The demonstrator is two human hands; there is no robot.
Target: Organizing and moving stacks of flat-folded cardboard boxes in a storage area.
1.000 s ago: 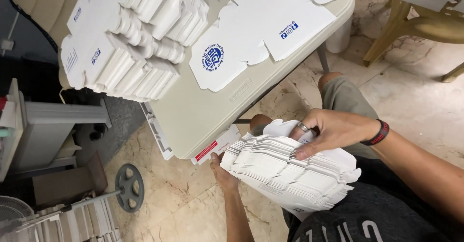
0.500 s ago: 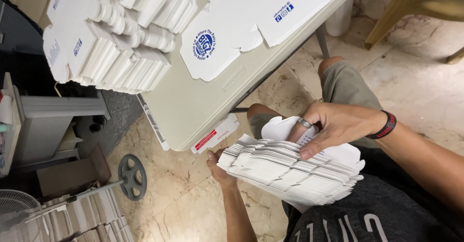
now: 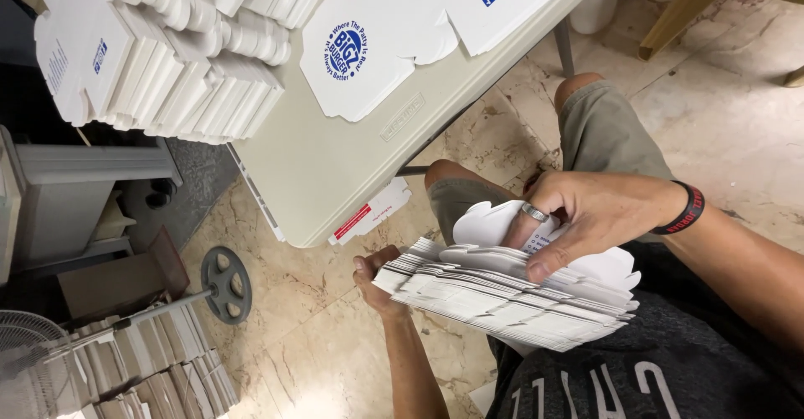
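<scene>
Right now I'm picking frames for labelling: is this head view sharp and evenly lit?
Head view: mostly sharp; the right hand and stack of flat white cartons are crisp. Soft glare sits on the marble floor; the left edge beside the table falls into shadow. The view is tilted.

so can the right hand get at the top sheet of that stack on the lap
Probably yes. The right hand already rests on the stack of flat white cartons, its fingers on the raised top sheet, while the left hand supports the stack's end.
</scene>
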